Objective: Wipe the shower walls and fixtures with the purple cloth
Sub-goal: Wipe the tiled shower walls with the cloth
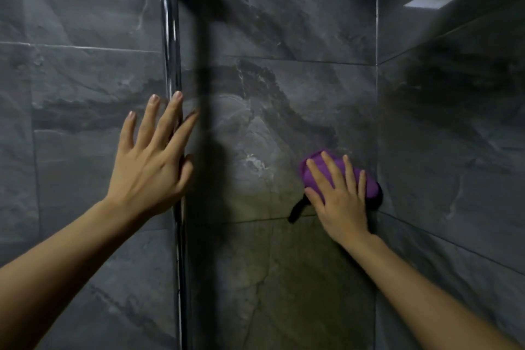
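The purple cloth [312,167] is bunched flat against the dark grey marble-look shower wall [270,23], just left of the inner corner. My right hand [339,197] presses on it with straight, spread fingers; most of the cloth is hidden under the palm. My left hand [150,162] is spread with straight fingers over the vertical chrome shower rail [170,37], fingertips reaching past it, thumb side against the rail.
The side wall [454,136] meets the back wall at a vertical corner right of the cloth. The rail casts a broad dark shadow [206,122] down the tiles. Bright ceiling-light reflections show at the top left and top right.
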`<state>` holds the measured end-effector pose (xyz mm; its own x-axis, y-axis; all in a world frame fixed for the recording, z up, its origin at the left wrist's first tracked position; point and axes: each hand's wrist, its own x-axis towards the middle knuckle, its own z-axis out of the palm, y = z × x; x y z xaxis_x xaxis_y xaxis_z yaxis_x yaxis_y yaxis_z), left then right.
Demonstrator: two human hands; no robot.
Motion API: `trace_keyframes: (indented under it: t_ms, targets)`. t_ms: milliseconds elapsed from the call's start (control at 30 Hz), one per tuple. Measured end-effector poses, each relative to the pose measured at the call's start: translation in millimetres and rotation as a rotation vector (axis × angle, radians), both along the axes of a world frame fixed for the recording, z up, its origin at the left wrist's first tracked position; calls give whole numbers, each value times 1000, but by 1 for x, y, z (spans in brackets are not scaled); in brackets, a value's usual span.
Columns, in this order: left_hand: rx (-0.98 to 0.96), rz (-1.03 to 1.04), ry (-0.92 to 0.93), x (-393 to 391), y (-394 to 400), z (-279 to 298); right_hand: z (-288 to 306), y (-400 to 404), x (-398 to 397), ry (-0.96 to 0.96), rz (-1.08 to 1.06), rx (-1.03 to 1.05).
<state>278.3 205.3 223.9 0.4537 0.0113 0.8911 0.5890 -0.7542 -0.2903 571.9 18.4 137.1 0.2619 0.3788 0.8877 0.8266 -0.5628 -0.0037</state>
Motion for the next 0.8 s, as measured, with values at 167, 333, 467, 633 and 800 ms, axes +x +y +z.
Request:
trace_keyframes:
  t_ms: [167, 333, 467, 633, 800]
  targets:
    - [-5, 69, 46, -19, 3, -14, 18, 38, -46, -12, 31, 78]
    - [-67, 101, 94, -35, 3, -37, -40, 75, -94, -211, 55, -47]
    - [-106, 105, 120, -43, 0, -48, -65, 64, -81, -299, 39, -155]
    - [-112, 138, 137, -50, -1, -49, -25, 66, -86, -92, 45, -47]
    - [-151, 167, 137, -52, 0, -48, -14, 91, -119, -197, 52, -82]
